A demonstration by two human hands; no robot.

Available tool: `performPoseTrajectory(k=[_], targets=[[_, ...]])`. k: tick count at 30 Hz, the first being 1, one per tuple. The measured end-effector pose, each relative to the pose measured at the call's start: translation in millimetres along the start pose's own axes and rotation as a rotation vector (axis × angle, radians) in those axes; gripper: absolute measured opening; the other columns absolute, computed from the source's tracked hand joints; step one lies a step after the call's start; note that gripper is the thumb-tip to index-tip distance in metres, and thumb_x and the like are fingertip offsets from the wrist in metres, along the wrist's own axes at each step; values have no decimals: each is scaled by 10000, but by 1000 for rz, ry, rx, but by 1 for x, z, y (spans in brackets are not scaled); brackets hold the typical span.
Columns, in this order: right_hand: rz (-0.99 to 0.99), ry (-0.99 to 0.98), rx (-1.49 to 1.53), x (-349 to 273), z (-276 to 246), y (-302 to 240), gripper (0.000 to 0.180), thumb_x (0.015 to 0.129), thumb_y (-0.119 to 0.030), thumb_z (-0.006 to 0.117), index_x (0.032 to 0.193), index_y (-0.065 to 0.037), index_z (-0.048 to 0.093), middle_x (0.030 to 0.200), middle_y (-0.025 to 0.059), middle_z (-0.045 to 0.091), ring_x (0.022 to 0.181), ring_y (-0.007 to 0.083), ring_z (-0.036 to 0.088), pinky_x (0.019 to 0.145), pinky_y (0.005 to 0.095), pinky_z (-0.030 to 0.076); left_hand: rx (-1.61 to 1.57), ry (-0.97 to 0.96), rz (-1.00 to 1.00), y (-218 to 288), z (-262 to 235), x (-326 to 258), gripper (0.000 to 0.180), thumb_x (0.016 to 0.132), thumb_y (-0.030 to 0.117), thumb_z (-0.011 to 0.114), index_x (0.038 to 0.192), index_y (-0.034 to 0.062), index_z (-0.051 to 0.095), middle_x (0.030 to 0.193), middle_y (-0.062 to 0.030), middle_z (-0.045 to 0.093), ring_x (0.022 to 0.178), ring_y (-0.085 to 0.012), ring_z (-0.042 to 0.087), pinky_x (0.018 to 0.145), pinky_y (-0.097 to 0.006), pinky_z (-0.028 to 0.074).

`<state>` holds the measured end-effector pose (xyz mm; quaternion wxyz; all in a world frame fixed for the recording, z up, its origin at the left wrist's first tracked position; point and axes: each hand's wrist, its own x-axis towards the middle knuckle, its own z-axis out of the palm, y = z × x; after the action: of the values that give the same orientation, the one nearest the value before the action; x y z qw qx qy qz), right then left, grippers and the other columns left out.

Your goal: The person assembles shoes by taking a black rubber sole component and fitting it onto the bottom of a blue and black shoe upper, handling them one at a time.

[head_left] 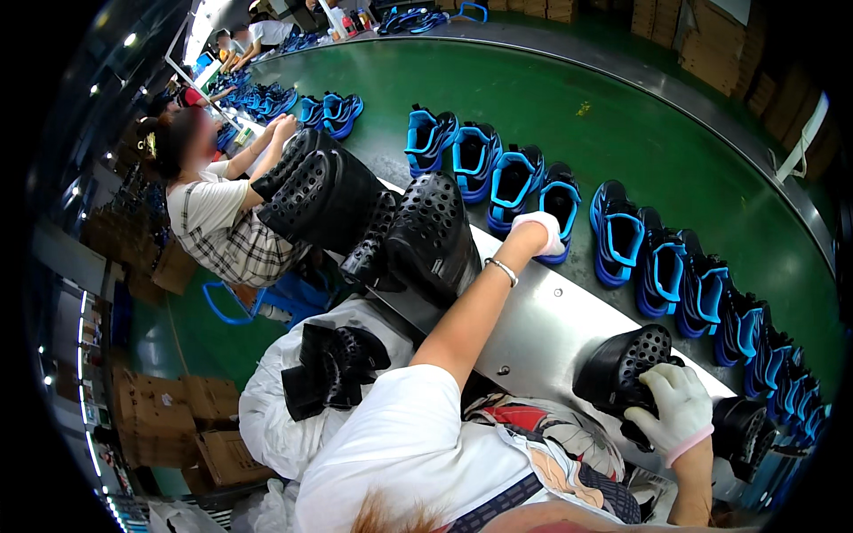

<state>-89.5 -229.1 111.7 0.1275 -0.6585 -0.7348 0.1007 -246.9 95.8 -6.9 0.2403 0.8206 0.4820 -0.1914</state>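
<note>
My left hand, in a white glove, is closed at the heel of a black-and-blue sneaker; its fingertips are partly hidden. My bare left forearm with a bracelet crosses a metal ledge. Lower right, my right hand, also gloved, has thumb and fingers curled round a black perforated plastic piece on the ledge. Beside that hand lies another black piece. To the left of my left forearm stand several stacked black perforated pieces, and more rest on white plastic sheeting.
A line of sneakers runs along the green conveyor belt, curving down the right side. A co-worker sits at the left with both arms over the belt, near a blue stool. Cardboard boxes stand lower left.
</note>
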Motion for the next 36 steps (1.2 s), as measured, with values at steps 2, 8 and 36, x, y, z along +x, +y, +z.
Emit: performPoseTrajectory(k=[2,8,36], targets=[[1,58,-11,-4,4,-2,407,654,-243,778,985,-46,646,999,104,620,903,319,575,798,411,481,14,42,6,-3,9,5,413,815,302,568,1096,27,696,1129,-179,680,1066,-339,654,864,-381,530],[60,122,-31,-15,14,7,442,635,-243,793,987,-41,618,979,118,605,899,318,578,788,413,486,29,32,-10,-8,16,13,503,808,411,583,1189,94,669,1191,-166,653,1086,-341,627,926,-381,509],[76,248,230,-21,-13,25,461,630,-265,831,994,-76,621,932,101,599,887,301,604,750,379,501,-334,382,562,99,84,1,422,816,436,679,1094,120,714,980,-223,642,960,-357,592,889,-396,489]])
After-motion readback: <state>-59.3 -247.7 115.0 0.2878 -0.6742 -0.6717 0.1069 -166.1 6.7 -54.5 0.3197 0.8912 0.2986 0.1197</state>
